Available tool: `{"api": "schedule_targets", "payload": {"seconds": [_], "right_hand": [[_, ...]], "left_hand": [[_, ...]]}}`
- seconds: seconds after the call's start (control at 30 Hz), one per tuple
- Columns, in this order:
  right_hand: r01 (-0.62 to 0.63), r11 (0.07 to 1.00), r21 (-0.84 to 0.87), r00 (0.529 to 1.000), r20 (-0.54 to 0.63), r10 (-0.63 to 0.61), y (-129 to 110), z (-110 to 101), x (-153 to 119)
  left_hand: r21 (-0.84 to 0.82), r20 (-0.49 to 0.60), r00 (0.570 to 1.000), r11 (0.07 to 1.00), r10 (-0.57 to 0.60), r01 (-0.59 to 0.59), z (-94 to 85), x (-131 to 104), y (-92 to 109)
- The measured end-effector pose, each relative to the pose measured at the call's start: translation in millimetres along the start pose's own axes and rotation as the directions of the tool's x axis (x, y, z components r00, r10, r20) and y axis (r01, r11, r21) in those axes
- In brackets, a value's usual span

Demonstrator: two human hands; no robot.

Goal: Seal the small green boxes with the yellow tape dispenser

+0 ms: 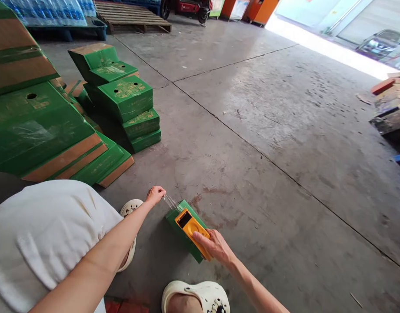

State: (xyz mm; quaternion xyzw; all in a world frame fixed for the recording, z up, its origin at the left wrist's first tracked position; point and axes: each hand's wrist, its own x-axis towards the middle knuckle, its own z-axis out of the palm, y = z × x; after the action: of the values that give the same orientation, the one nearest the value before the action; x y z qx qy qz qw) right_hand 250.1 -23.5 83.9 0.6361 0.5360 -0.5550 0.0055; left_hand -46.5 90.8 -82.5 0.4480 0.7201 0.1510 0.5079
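My right hand grips a yellow multimeter, thumb across its front, with a dark window at the far end and a round dial shape below it. The meter is over a small green box on the floor, covering much of its top; whether they touch I cannot tell. Thin, clear strands stretch from the meter's far end to the pinched fingers of my left hand. Whether they are cords or a strip of film is too fine to make out.
Green cartons are piled at the left, with a shorter stack beside them. My cream clogs stand near the small box. Farther back are a wooden pallet and packs of water bottles. More boxes lie at the right edge.
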Motion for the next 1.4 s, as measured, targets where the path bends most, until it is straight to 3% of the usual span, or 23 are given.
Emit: {"api": "schedule_targets", "payload": {"seconds": [0.17,0.47,0.63,0.8,0.9,0.93,1.03,1.1,1.2,1.4], "right_hand": [[-0.03,0.999,0.011,0.999,0.012,0.03,-1.3,0.8,5.0],[-0.057,0.995,0.084,0.998,0.047,0.053,-2.0,-4.1,9.7],[-0.076,0.984,0.158,0.993,0.097,0.062,-4.2,-4.8,9.2],[-0.091,0.98,0.174,0.994,0.083,0.078,-3.4,-2.6,8.2],[-0.088,0.979,0.187,0.994,0.087,0.073,-3.0,-3.3,7.3],[-0.085,0.977,0.196,0.993,0.093,0.068,-3.0,-4.2,6.6],[-0.07,0.973,0.218,0.994,0.103,0.048,-3.2,-7.0,3.4],[-0.051,0.974,0.219,0.995,0.093,0.031,-2.8,-7.8,1.1],[-0.026,0.972,0.232,0.997,0.078,0.008,-2.5,-6.8,-1.4],[-0.044,0.951,0.305,0.992,0.128,0.005,-14.1,-8.0,-5.3]], "left_hand": [[0.012,0.04,0.999,0.999,-0.036,0.035,22.3,3.7,-9.4],[-0.041,0.16,0.987,0.999,0.001,0.006,69.3,-18.5,-26.8],[-0.042,0.187,0.976,0.994,0.111,-0.105,71.1,-22.0,-29.0],[-0.029,0.258,0.933,0.968,0.249,-0.251,57.6,-19.9,-22.7],[-0.103,0.383,0.862,0.943,0.331,-0.316,38.7,-19.3,-5.6],[-0.13,0.462,0.809,0.93,0.364,-0.344,31.3,-19.2,1.8],[-0.104,0.72,0.589,0.896,0.367,-0.431,13.4,-20.3,22.6],[-0.012,0.802,0.512,0.866,0.306,-0.499,9.9,-21.5,30.0],[0.02,0.803,0.498,0.819,0.329,-0.573,15.3,-20.9,28.8],[0.002,0.795,0.485,0.798,0.365,-0.603,21.4,-13.1,20.5]]}}
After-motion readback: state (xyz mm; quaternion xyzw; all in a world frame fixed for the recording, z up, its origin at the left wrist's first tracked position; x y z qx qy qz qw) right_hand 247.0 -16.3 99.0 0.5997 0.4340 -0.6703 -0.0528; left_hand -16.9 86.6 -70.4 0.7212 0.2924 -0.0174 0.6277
